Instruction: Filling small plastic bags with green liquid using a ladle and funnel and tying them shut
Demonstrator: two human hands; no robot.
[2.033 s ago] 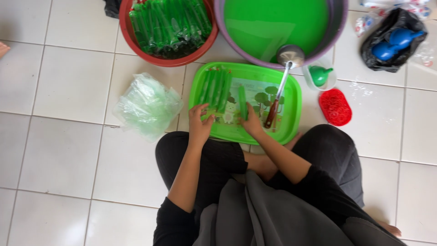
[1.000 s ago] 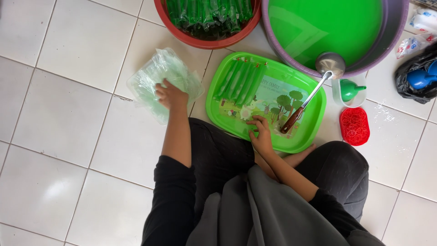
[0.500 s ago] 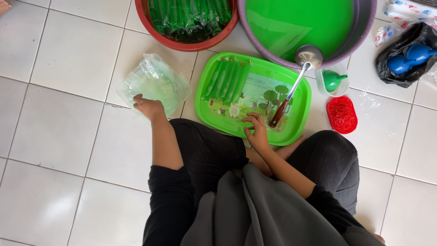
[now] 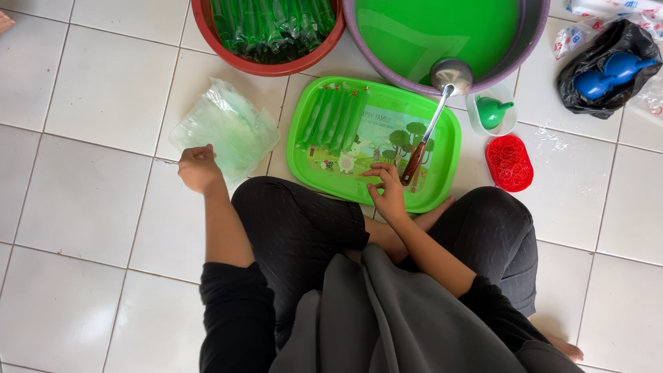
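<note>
Your left hand (image 4: 199, 168) is curled closed at the edge of the stack of clear plastic bags (image 4: 224, 130) on the tiled floor (image 4: 97, 90). Your right hand (image 4: 387, 188), fingers bent, rests its fingertips inside the green tray (image 4: 445, 148), holding nothing visible. Filled green tubes (image 4: 335, 115) lie in the tray; a ladle (image 4: 431, 117) leans against the purple basin (image 4: 532, 31).

Home floor workspace: white tiles (image 4: 103, 97), plastic basins (image 4: 532, 27).

Cut off at top edge: red basin (image 4: 266, 65) and purple basin (image 4: 514, 52). Left hand (image 4: 199, 168) fingertips hidden; grip on plastic bags (image 4: 228, 128) undeterminable.
</note>
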